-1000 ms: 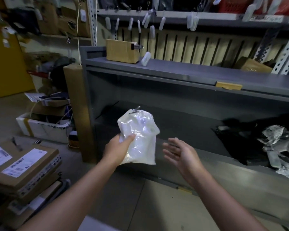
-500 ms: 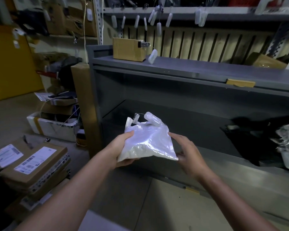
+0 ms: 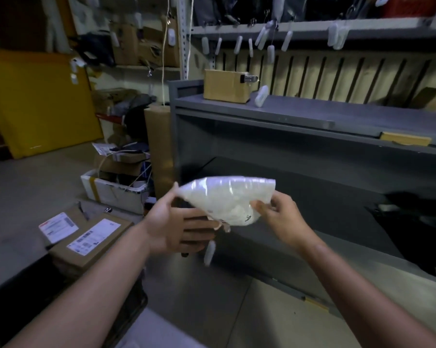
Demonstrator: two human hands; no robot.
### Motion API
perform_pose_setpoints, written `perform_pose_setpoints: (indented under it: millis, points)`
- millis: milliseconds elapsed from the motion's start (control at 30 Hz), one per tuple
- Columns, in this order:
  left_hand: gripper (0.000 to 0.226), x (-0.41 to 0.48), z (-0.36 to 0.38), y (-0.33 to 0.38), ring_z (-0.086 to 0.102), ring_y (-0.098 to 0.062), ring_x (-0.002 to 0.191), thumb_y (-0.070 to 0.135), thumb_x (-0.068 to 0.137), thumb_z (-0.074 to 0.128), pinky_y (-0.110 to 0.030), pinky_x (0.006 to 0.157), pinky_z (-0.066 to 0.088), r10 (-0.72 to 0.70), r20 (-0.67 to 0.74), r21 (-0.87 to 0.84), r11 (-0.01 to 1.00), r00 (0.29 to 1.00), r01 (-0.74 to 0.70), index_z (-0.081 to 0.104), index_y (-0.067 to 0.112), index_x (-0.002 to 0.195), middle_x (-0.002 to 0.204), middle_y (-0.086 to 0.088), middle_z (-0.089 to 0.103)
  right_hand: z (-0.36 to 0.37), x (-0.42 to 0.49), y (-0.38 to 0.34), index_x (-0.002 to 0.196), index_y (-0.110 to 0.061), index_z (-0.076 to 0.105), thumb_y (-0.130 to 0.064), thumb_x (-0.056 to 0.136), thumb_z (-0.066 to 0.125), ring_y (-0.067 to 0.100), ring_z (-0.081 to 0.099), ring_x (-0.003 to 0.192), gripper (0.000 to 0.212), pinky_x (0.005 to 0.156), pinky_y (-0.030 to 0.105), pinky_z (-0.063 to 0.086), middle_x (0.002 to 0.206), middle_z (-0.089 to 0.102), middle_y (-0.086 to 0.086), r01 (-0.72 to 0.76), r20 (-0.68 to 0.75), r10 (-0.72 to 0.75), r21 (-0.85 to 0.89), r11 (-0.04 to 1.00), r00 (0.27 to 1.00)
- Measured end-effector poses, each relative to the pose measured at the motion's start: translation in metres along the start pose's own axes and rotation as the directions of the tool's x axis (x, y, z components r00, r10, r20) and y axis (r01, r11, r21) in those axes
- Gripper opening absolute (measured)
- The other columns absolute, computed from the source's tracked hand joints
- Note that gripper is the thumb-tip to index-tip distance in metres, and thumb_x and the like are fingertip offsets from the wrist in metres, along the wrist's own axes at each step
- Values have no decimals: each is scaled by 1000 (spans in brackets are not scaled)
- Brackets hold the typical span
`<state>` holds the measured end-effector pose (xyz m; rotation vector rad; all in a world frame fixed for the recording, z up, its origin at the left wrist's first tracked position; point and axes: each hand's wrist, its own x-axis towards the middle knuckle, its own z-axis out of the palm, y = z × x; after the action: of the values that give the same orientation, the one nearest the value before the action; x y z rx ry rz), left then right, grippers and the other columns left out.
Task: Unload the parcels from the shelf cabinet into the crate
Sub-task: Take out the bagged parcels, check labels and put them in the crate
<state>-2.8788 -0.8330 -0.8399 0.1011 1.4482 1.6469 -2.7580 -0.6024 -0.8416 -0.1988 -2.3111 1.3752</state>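
Parcel [image 3: 224, 199] between hands: left hand [image 3: 171, 227] holds underneath, right hand [image 3: 279, 217] pinches edge.

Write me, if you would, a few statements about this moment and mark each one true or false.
1. The left hand and right hand both hold the white plastic parcel. True.
2. The parcel lies on the lower shelf. False: it is held in the air in front of the shelf cabinet.
3. A cardboard box stands on top of the cabinet. True.
4. The flat boxes at lower left bear no labels. False: white printed labels show on them.
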Motion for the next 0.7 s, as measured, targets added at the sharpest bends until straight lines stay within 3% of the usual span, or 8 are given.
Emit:
perform_pose_setpoints:
  millis: [100,167,233,333,400,500,600,700]
  points:
    - [68,-7,-13,3,61,-36,115,67,97,31,-50,100,44,128,-152,-11,991,980,-131,68,15,121,124,-14,68,16,10,-15,108,-14,69,-19,101,56,17,73,93,16,77,33,60,102,76,2,-81,21,78,175,981,997]
    - [37,-12,-16,8,59,-29,117,43,100,51,-49,99,46,220,-278,140,972,935,-187,59,22,129,133,-9,61,27,17,-25,106,-11,67,-21,101,56,24,74,90,16,77,40,61,99,75,7,-95,26,92,210,973,995]
    - [45,-18,-19,12,56,-27,122,34,97,61,-47,100,46,252,-301,267,948,920,-173,47,27,139,137,-6,56,38,24,-32,106,-13,67,-22,101,57,26,74,90,15,79,43,61,98,75,8,-118,50,110,223,968,993]
    - [44,-22,-27,19,54,-27,123,43,96,59,-49,101,42,233,-267,287,945,935,-154,48,29,136,135,-5,57,56,29,-43,109,-13,67,-20,100,58,30,74,91,15,83,50,60,101,75,12,-198,109,171,323,925,979]
    - [33,-26,-35,25,57,-27,123,46,96,56,-49,103,41,243,-250,287,943,937,-168,58,27,122,126,-6,66,69,34,-50,112,-10,66,-19,100,59,36,72,95,17,86,56,57,103,74,16,-248,149,206,377,892,967]
    - [30,-31,-50,33,62,-36,117,39,97,57,-50,105,42,274,-242,303,933,931,-196,59,24,124,103,-17,73,88,47,-58,112,-2,65,-17,99,59,39,71,98,21,90,62,53,105,74,19,-307,183,250,435,847,951]
    - [27,-31,-75,40,69,-32,102,22,95,63,-52,97,50,306,-253,278,932,918,-234,55,28,120,109,-11,72,109,65,-64,107,0,65,-14,100,58,41,71,97,18,91,63,52,103,74,22,-369,240,285,480,796,928]
    - [29,-31,-103,46,69,-35,99,13,94,64,-54,90,55,315,-298,196,944,901,-265,51,34,110,115,-19,69,137,85,-66,113,3,62,-13,100,57,44,69,102,21,94,64,50,109,71,24,-405,300,291,458,791,908]
